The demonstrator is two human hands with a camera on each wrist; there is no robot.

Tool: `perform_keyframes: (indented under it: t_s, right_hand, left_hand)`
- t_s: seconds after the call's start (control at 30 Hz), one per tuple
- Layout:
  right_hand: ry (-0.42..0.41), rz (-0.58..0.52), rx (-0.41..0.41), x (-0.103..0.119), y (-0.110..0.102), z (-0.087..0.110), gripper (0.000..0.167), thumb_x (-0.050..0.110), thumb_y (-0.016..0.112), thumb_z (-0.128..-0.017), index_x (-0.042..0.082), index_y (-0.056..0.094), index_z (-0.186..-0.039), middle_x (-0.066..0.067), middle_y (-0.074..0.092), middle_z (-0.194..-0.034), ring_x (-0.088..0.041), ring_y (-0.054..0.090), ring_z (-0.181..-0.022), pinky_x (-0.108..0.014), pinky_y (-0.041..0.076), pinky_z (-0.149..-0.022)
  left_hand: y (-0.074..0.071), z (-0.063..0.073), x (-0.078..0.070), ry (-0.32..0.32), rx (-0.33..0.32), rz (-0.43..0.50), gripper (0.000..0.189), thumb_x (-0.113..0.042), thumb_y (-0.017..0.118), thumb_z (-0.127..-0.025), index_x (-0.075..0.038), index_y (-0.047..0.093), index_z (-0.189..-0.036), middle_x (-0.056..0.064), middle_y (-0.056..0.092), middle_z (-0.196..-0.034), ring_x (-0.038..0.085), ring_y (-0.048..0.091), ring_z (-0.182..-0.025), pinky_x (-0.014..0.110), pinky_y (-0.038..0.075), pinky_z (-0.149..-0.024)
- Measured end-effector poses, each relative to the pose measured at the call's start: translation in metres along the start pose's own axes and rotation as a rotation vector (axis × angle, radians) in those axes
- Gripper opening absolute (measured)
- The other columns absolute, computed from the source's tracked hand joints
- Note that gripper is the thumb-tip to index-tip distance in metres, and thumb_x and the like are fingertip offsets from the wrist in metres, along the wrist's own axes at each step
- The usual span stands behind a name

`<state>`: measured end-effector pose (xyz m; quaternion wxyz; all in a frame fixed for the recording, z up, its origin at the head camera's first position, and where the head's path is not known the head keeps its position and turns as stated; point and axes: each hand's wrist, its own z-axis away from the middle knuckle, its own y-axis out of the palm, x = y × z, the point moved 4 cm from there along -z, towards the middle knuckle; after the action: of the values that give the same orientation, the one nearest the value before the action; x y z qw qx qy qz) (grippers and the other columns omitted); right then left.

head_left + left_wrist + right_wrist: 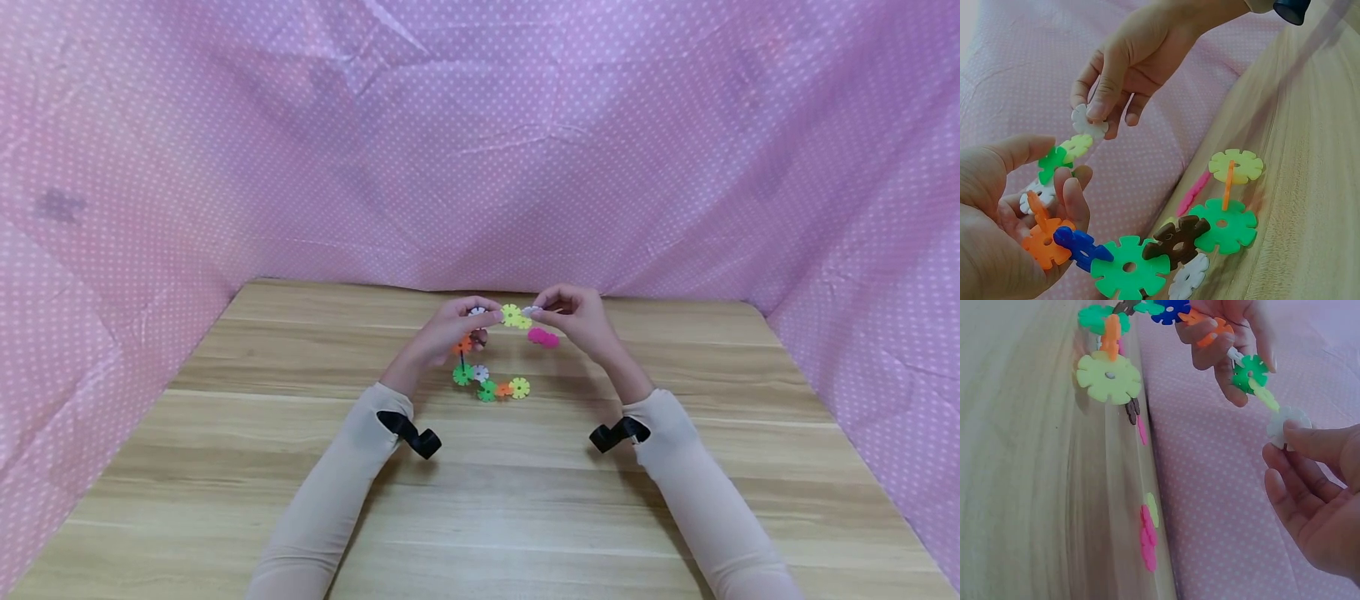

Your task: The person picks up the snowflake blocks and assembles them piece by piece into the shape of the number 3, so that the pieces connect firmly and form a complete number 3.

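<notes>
Both hands hold a curved chain of slotted plastic flower discs in the air above the table. My left hand [452,327] grips the chain with bent fingers near an orange disc [1044,245] and a white disc [1038,199]. My right hand [583,323] pinches a white disc [1279,428] at the chain's far end, beside a yellow disc [1265,397] and a green disc [1242,377]. From the left hand the rest hangs down through a blue disc [1083,247], a green disc [1110,270] and a brown disc [1166,236], ending in a yellow disc [520,388].
Pink discs [543,337] lie on the wooden table [510,517] beneath the right hand, with a yellow disc [1152,509] against them in the right wrist view. Behind the table hangs a pink dotted cloth [480,167]. A black strap [412,436] circles each wrist.
</notes>
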<state>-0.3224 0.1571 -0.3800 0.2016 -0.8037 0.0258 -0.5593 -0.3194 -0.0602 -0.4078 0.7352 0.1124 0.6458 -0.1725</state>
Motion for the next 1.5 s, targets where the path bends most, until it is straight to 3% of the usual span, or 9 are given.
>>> perform_keyframes:
  t_s: [0.3,0.5,0.67,0.83,1.07,1.23,1.5]
  right_hand:
    - [-0.017,-0.012,-0.001,0.0,0.002,0.0,0.013,0.005,0.078,-0.088,-0.004,0.072,-0.095,-0.019,0.074,-0.096,-0.008,0.07,-0.078,-0.022,0.06,-0.072]
    - [-0.007,-0.038,0.011,0.0,0.004,0.0,0.014,0.003,0.079,-0.087,-0.006,0.072,-0.095,-0.012,0.074,-0.092,-0.009,0.07,-0.078,-0.023,0.061,-0.072]
    - [-0.003,-0.052,0.027,0.001,0.008,0.0,0.014,0.002,0.079,-0.086,-0.007,0.072,-0.095,-0.004,0.074,-0.089,-0.011,0.07,-0.08,-0.023,0.061,-0.074]
    - [-0.009,-0.064,0.039,0.003,0.011,0.002,0.011,-0.002,0.077,-0.087,-0.007,0.072,-0.094,-0.01,0.074,-0.09,-0.012,0.071,-0.08,-0.023,0.061,-0.075]
    - [-0.037,-0.071,0.064,0.007,0.013,0.004,0.007,-0.005,0.076,-0.086,0.0,0.074,-0.09,-0.019,0.073,-0.093,-0.016,0.071,-0.082,-0.024,0.061,-0.074]
    - [-0.062,-0.07,0.096,0.006,0.014,0.004,0.009,-0.006,0.077,-0.085,0.002,0.076,-0.088,-0.015,0.074,-0.09,-0.016,0.071,-0.08,-0.026,0.062,-0.072]
    - [-0.069,-0.094,0.12,0.006,0.013,0.004,0.011,-0.005,0.078,-0.084,0.006,0.078,-0.086,-0.018,0.075,-0.086,-0.016,0.072,-0.071,-0.025,0.061,-0.065]
  left_hand:
    - [0.002,-0.002,0.001,-0.024,0.0,0.005,0.028,-0.025,0.064,-0.102,-0.008,0.064,-0.124,0.006,0.059,-0.109,0.016,0.054,-0.078,0.023,0.052,-0.067]
    - [0.003,-0.002,0.002,-0.074,-0.014,0.046,0.027,-0.022,0.065,-0.1,-0.008,0.065,-0.123,0.002,0.059,-0.106,0.02,0.057,-0.086,0.023,0.051,-0.067]
    - [0.004,-0.002,0.005,-0.093,-0.028,0.102,0.022,-0.019,0.068,-0.098,-0.009,0.066,-0.117,0.002,0.06,-0.101,0.012,0.054,-0.074,0.021,0.045,-0.062]
    - [0.007,-0.002,0.005,-0.107,-0.034,0.135,0.015,-0.017,0.068,-0.097,-0.01,0.066,-0.11,0.0,0.059,-0.093,0.009,0.051,-0.068,0.02,0.042,-0.059]
    - [0.007,-0.002,0.005,-0.128,-0.046,0.147,0.01,-0.014,0.067,-0.097,-0.009,0.067,-0.106,-0.002,0.064,-0.09,0.013,0.06,-0.081,0.028,0.047,-0.076]
    - [0.009,-0.001,0.003,-0.1,-0.029,0.158,0.005,-0.009,0.065,-0.096,-0.01,0.065,-0.101,-0.003,0.067,-0.088,0.01,0.066,-0.08,0.033,0.049,-0.085]
    - [0.01,-0.001,0.0,-0.025,0.009,0.168,0.009,-0.003,0.063,-0.095,-0.012,0.061,-0.094,-0.001,0.067,-0.087,0.012,0.064,-0.079,0.035,0.05,-0.083]
